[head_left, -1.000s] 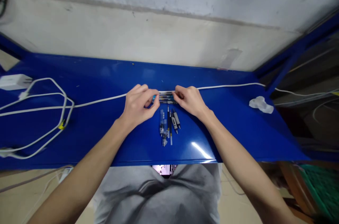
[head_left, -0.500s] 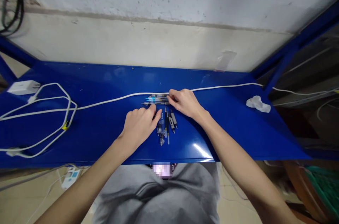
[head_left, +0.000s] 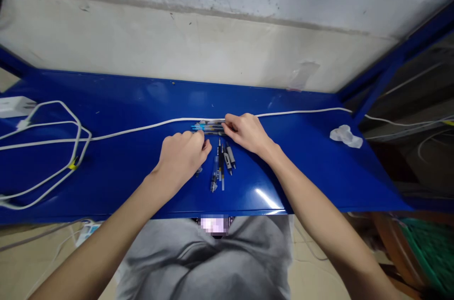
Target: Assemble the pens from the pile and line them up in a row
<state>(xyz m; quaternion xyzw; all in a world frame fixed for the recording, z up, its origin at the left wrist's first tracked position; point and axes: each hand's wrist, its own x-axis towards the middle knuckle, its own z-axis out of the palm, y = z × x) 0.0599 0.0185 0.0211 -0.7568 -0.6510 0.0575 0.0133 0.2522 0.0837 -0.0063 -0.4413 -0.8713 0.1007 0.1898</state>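
Several pens (head_left: 209, 128) lie crosswise on the blue tabletop (head_left: 124, 177), beside a white cable. My right hand (head_left: 244, 132) rests over their right ends with its fingers curled round them. Below them, pen parts lie pointing toward me: two grey grips (head_left: 229, 159), thin dark refills (head_left: 222, 167) and a clear barrel (head_left: 214, 175). My left hand (head_left: 184, 156) is closed just left of these parts, knuckles up. A small clear piece (head_left: 198, 171) shows under its edge; what its fingers hold is hidden.
The white cable (head_left: 142, 128) runs across the table behind my hands and loops at the left near a white adapter (head_left: 16, 106). Crumpled white tissue (head_left: 345, 136) lies at the right. A wall (head_left: 213, 49) rises behind. A blurred bright object sits at the front edge.
The view has shifted slightly. My left hand has moved a little left, and a clear piece has come away from the other parts with it. My right hand stays at the pens.
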